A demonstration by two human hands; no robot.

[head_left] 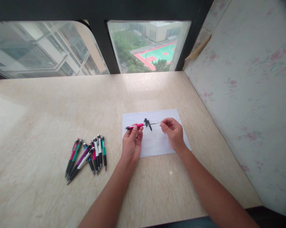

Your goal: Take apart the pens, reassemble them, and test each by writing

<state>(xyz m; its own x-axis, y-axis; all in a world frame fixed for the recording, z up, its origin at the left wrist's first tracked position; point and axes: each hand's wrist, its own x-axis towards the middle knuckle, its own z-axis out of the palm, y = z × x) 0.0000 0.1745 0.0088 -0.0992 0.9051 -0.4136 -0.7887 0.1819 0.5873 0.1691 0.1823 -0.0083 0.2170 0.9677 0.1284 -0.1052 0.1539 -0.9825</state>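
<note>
My left hand [133, 139] is closed on a pink pen barrel [136, 126], held level above a sheet of paper [154, 144]. From the barrel's right end a thin dark refill [149, 124] sticks out towards my right hand [173, 131]. That hand is closed in a pinch just past the refill's tip. Something fine and pale shows between tip and fingers, too small to name. Under the refill, small black pen parts [149, 125] lie on the paper, which bears lines of handwriting near its top.
Left of the paper lies a loose pile of pens in several colours, among them a green pen [104, 152] and a purple pen [82, 155]. A window [149, 47] borders the far side of the pale stone-patterned surface [48, 104]. A flower-patterned wall [240, 95] stands at the right.
</note>
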